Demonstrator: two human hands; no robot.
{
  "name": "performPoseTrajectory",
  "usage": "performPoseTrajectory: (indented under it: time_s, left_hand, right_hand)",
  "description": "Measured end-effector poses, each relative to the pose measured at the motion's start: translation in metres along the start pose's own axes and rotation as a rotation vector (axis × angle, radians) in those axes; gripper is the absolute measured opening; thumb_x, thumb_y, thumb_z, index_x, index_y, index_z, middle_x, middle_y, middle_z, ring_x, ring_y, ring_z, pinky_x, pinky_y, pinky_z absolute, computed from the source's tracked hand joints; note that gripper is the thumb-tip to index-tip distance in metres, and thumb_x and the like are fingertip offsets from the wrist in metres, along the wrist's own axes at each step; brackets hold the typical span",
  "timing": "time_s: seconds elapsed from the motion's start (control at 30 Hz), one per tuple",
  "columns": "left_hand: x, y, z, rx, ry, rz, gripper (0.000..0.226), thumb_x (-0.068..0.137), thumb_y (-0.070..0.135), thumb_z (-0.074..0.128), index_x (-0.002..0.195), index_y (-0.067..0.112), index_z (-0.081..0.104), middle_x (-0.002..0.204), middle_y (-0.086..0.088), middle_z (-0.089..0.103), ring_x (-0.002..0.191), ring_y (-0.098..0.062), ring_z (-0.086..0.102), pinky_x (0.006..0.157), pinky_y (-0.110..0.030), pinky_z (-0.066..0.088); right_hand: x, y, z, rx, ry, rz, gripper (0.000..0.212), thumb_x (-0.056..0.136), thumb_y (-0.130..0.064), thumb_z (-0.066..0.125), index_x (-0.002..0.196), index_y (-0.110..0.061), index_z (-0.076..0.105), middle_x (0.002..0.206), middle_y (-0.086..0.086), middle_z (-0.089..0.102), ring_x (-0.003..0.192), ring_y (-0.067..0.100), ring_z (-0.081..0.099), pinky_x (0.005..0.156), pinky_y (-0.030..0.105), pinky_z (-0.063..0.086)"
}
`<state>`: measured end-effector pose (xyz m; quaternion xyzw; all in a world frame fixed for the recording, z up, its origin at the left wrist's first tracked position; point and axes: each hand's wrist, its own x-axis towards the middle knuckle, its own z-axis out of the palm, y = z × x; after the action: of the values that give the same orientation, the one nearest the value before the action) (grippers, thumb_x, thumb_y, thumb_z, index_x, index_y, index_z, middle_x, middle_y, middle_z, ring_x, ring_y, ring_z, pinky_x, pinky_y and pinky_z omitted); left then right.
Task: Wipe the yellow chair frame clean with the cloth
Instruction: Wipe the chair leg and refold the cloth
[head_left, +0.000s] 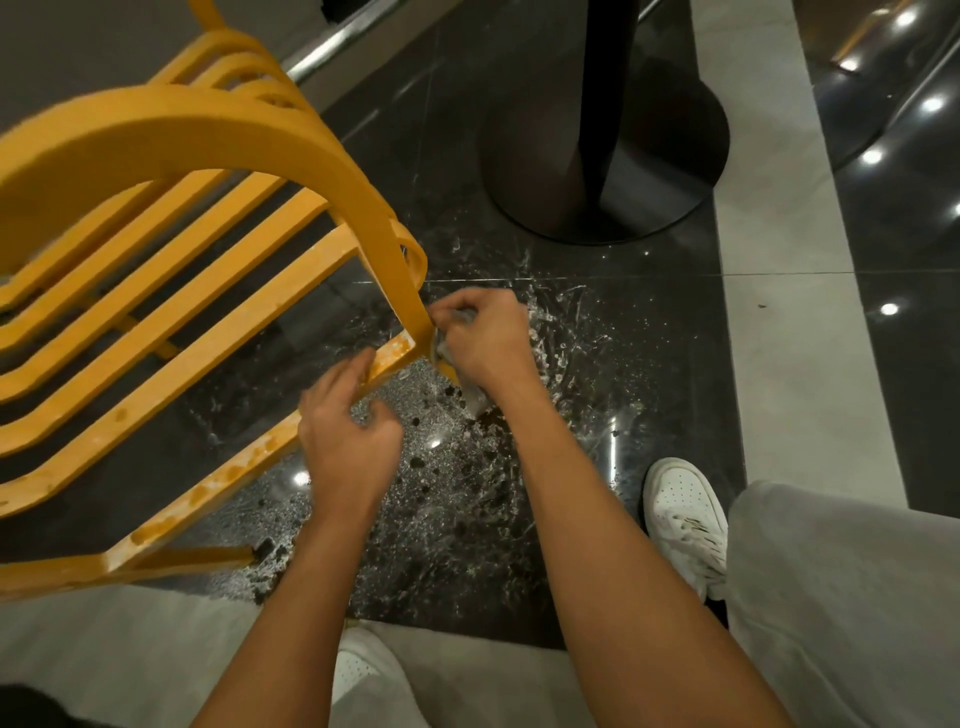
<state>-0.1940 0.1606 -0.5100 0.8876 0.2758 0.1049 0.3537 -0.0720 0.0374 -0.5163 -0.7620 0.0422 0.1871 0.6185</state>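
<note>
Nearest on my feed are the person's pale grey trouser legs (841, 597) and two white sneakers, one low in the middle (358, 660) and one to the right (680, 514). Both bare forearms reach away from them toward the chair.

The yellow slatted chair frame (218, 135) fills the left half of the view. Its front rail (218, 483) runs from near left up to a corner at centre. That rail carries pale smears and brownish spots along most of its near length, so I judge it not yet wiped.

The left hand (348, 441) sits at the rail just short of the corner. One finger is stretched against the rail's edge and the others are loosely curled. It is motion-blurred, but I see nothing held in it and read it as steadying the chair, not clasping it.

Just beyond, the right hand (483, 343) is closed round a bunched pale grey cloth (470, 397). It presses the cloth onto the corner where the arm's curved upright meets the rail, and a tail of cloth hangs below the palm.

By my reading the job is early to midway. The corner is being worked, the stained rail is left, and I cannot judge the slats and arm hoops from here.

Under and past the hands, the dark polished stone floor (571, 322) is wet with splashes and dark specks. Farthest off stands a black round table pedestal base (602, 156).
</note>
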Motion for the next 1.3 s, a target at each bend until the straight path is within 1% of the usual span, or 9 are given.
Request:
performPoseTrajectory:
  time_s: [0.13,0.33,0.47,0.57,0.7,1.0,1.13,1.23,1.3]
  left_hand:
    - [0.000,0.005,-0.002,-0.001,-0.020,-0.027,0.061,0.090,-0.001,0.064,0.145,0.026,0.064,0.148,0.002,0.059,0.141,-0.022,0.050,0.117,-0.056,0.045]
    - [0.000,0.007,-0.011,-0.033,-0.089,-0.054,0.066,0.088,-0.002,0.063,0.147,0.026,0.063,0.153,-0.001,0.057,0.145,-0.023,0.045,0.119,-0.058,0.042]
    - [0.005,0.008,-0.019,-0.002,-0.149,-0.078,0.070,0.086,-0.002,0.065,0.150,0.025,0.061,0.155,-0.004,0.055,0.146,-0.024,0.045,0.121,-0.050,0.041]
    - [0.007,0.012,-0.026,-0.006,-0.193,-0.103,0.072,0.084,-0.003,0.064,0.151,0.025,0.060,0.157,-0.005,0.053,0.147,-0.024,0.043,0.121,-0.042,0.038]
    - [0.006,0.014,-0.032,-0.069,-0.216,-0.124,0.074,0.078,0.005,0.061,0.150,0.022,0.061,0.157,-0.006,0.053,0.147,-0.028,0.044,0.117,-0.057,0.045]
    - [0.003,0.020,-0.040,-0.091,-0.214,-0.127,0.075,0.075,0.013,0.056,0.149,0.024,0.062,0.156,-0.007,0.055,0.141,-0.033,0.051,0.110,-0.061,0.050]
    - [0.002,0.021,-0.042,-0.099,-0.259,-0.159,0.076,0.082,-0.002,0.059,0.152,0.026,0.058,0.161,-0.005,0.050,0.148,-0.032,0.044,0.117,-0.060,0.044]
    - [0.003,0.025,-0.049,-0.165,-0.303,-0.185,0.079,0.078,0.005,0.056,0.153,0.031,0.057,0.159,-0.006,0.052,0.114,-0.032,0.067,0.083,-0.045,0.065]
    - [0.005,0.027,-0.056,-0.169,-0.335,-0.194,0.077,0.086,-0.007,0.055,0.155,0.026,0.054,0.152,-0.014,0.057,0.074,-0.017,0.065,0.047,-0.022,0.052]
  right_hand:
    - [-0.009,-0.049,-0.016,0.010,0.020,-0.129,0.010,0.094,-0.014,0.075,0.095,-0.020,0.083,0.089,-0.011,0.074,0.095,0.006,0.071,0.094,0.026,0.057]
    - [-0.014,-0.080,-0.030,0.179,0.034,-0.349,0.008,0.091,-0.018,0.077,0.095,-0.024,0.082,0.093,-0.009,0.079,0.094,0.006,0.074,0.091,0.040,0.062]
    - [-0.016,-0.054,-0.019,0.064,0.014,-0.224,0.009,0.093,-0.019,0.076,0.092,-0.026,0.081,0.097,-0.007,0.079,0.099,0.012,0.074,0.096,0.046,0.060]
    - [-0.017,-0.064,-0.021,-0.022,0.023,-0.175,0.009,0.094,-0.018,0.076,0.090,-0.025,0.081,0.095,-0.007,0.078,0.097,0.010,0.072,0.095,0.039,0.060]
    - [-0.026,-0.104,-0.034,0.086,0.055,-0.311,0.007,0.093,-0.017,0.076,0.093,-0.021,0.082,0.092,-0.007,0.079,0.091,0.005,0.074,0.084,0.027,0.061]
    - [-0.034,-0.107,-0.032,0.003,0.106,-0.251,0.007,0.094,-0.021,0.076,0.093,-0.025,0.082,0.094,-0.008,0.077,0.092,0.004,0.073,0.086,0.032,0.063]
    - [-0.052,-0.142,-0.034,0.070,0.173,-0.517,0.007,0.093,-0.019,0.076,0.099,-0.020,0.081,0.097,-0.008,0.077,0.095,0.003,0.072,0.087,0.028,0.062]
    - [-0.065,-0.146,-0.026,0.044,0.246,-0.689,0.009,0.095,-0.016,0.074,0.102,-0.017,0.078,0.102,-0.004,0.073,0.097,0.006,0.070,0.088,0.026,0.059]
    - [-0.067,-0.134,-0.022,0.026,0.289,-0.653,0.009,0.095,-0.015,0.073,0.103,-0.017,0.078,0.103,-0.004,0.072,0.097,0.004,0.069,0.088,0.024,0.058]
